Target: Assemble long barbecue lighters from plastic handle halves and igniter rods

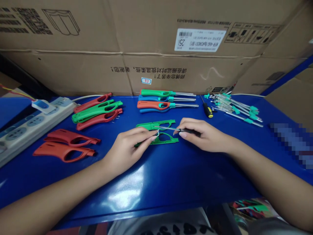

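Observation:
My left hand (133, 143) has its thumb and fingertips pinched on a small dark part with a white wire (158, 132) looping from it. Most of that part is hidden by the fingers. In my right hand (207, 134) is a screwdriver (168, 128) with a dark handle, its thin metal shaft pointing left and passing by the wire. Below the hands lie two green lighter casing halves, the upper one (168, 123) and the lower one (166, 139), with inner sides up. My left fingers cover part of them.
Red and green casings (97, 112) and orange-red casing halves (70, 151) lie left, beside a power strip (36, 125). Assembled lighters (156, 105) line the back by a cardboard wall (151, 49). A black-yellow screwdriver (209, 112) and metal lighter tubes (237, 109) lie right.

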`<state>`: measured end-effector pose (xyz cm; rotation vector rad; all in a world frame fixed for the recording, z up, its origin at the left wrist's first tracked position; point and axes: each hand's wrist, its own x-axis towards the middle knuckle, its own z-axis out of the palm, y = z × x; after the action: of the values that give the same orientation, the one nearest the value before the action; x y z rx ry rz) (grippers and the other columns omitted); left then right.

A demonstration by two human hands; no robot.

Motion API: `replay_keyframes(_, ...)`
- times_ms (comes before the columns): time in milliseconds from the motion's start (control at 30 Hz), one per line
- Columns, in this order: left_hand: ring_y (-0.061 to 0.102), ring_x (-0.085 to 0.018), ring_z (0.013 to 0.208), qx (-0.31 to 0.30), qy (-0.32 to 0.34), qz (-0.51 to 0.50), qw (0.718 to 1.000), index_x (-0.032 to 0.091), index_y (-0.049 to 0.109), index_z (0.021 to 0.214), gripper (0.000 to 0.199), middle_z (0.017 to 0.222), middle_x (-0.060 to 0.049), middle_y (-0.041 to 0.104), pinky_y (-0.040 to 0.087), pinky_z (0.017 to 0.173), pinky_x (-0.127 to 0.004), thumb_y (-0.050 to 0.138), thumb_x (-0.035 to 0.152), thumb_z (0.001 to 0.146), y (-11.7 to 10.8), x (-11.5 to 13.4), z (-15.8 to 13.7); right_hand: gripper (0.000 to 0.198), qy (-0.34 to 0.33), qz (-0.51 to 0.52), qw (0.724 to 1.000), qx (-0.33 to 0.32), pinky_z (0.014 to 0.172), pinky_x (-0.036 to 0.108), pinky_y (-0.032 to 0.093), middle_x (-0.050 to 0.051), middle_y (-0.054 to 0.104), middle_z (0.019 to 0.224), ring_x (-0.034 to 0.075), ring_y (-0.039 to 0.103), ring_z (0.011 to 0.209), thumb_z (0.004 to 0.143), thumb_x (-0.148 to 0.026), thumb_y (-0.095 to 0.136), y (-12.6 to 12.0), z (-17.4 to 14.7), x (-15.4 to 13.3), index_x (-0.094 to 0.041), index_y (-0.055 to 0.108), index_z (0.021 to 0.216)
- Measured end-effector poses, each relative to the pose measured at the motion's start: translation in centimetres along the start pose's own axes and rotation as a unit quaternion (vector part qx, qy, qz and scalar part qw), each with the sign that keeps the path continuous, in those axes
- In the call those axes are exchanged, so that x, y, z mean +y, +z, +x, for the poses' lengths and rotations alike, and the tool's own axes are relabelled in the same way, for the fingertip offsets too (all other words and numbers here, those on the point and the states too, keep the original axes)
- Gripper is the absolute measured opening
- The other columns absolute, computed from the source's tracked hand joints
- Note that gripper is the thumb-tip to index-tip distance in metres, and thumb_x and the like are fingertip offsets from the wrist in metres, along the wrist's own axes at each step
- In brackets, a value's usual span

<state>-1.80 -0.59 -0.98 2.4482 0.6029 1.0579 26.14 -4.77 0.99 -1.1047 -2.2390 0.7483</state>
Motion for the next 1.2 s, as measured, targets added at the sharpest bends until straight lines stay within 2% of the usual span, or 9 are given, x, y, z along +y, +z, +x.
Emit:
replay_keyframes(267,0.072,-0.011,0.086,-0.015,-0.002,0.003,1.000,0.019,0.074,0.113,0.022,0.100,-0.003,0.075,0.056,0.080,-0.020,0.066,0.013,0.094,0.0,0.2,-0.1,0.025,-0.007,-0.017,1.000,0.010,0.068,0.025,0.042,0.004,0.059,0.085,0.012,0.054,0.074,0.102,-0.029,0.050,0.6,0.2,0.2,-0.013,0.070,0.099)
replay_keyframes(467,0.071,-0.013,0.089,-0.010,-0.003,0.018,1.000,0.019,0.071,0.115,0.022,0.102,-0.003,0.075,0.057,0.084,-0.022,0.065,0.015,0.095,-0.1,0.3,-0.1,0.027,0.024,0.052,0.998,0.003,0.065,0.025,0.041,0.003,0.056,0.084,0.012,0.052,0.072,0.102,-0.031,0.051,0.3,0.2,-0.6,-0.013,0.071,0.100)
replay_keyframes(533,0.069,-0.016,0.102,-0.008,-0.018,0.041,0.999,0.020,0.063,0.130,0.036,0.116,-0.006,0.072,0.056,0.094,-0.028,0.064,0.016,0.094,-0.2,0.5,0.0,0.026,0.038,0.091,0.995,-0.007,0.066,0.025,0.041,0.002,0.056,0.086,0.011,0.052,0.074,0.101,-0.030,0.051,0.1,0.3,-1.3,-0.013,0.070,0.107)
replay_keyframes(600,0.062,-0.022,0.120,0.023,-0.028,0.060,0.998,0.020,0.047,0.147,0.059,0.136,-0.011,0.061,0.051,0.105,-0.038,0.066,0.018,0.092,-0.4,0.9,0.1,0.026,0.058,0.133,0.989,-0.018,0.066,0.025,0.041,0.002,0.055,0.087,0.010,0.050,0.073,0.101,-0.029,0.051,-0.1,0.3,-1.9,-0.014,0.069,0.111)
replay_keyframes(667,0.052,-0.028,0.133,0.061,-0.017,0.085,0.994,0.021,0.037,0.153,0.072,0.147,-0.014,0.049,0.045,0.112,-0.046,0.070,0.021,0.088,-0.6,1.5,0.2,0.027,0.089,0.179,0.979,-0.033,0.061,0.023,0.039,0.000,0.052,0.086,0.009,0.047,0.069,0.102,-0.031,0.050,0.0,0.2,-2.4,-0.014,0.068,0.113)
replay_keyframes(767,0.046,-0.032,0.138,0.064,0.025,0.136,0.988,0.026,0.052,0.141,0.058,0.149,-0.013,0.047,0.039,0.115,-0.053,0.072,0.021,0.087,-0.7,2.3,0.3,0.028,0.126,0.262,0.954,-0.072,0.053,0.021,0.037,-0.002,0.045,0.083,0.006,0.043,0.062,0.103,-0.036,0.050,0.4,0.0,-2.9,-0.014,0.066,0.108)
replay_keyframes(900,0.048,-0.033,0.135,0.037,0.051,0.136,0.989,0.024,0.067,0.125,0.037,0.146,-0.014,0.051,0.037,0.115,-0.055,0.072,0.021,0.089,-0.3,3.1,0.2,0.028,0.120,0.320,0.933,-0.113,0.052,0.020,0.039,-0.003,0.042,0.083,0.005,0.042,0.060,0.102,-0.038,0.051,1.4,-0.1,-3.5,-0.014,0.062,0.093)
replay_keyframes(1067,0.052,-0.030,0.131,0.034,0.027,0.061,0.997,0.027,0.078,0.101,0.014,0.140,-0.009,0.059,0.039,0.113,-0.054,0.076,0.024,0.087,-0.1,3.4,0.4,0.027,0.102,0.299,0.940,-0.131,0.053,0.019,0.039,-0.003,0.043,0.084,0.004,0.042,0.060,0.103,-0.035,0.050,2.3,0.0,-4.3,-0.015,0.062,0.091)
replay_keyframes(1200,0.054,-0.029,0.129,0.017,0.009,0.007,1.000,0.026,0.080,0.094,0.011,0.138,-0.009,0.061,0.042,0.110,-0.050,0.078,0.020,0.085,-0.3,3.3,0.6,0.029,0.074,0.258,0.954,-0.133,0.060,0.020,0.044,-0.002,0.050,0.079,0.005,0.051,0.063,0.104,-0.032,0.049,2.2,0.1,-4.3,-0.014,0.063,0.085)
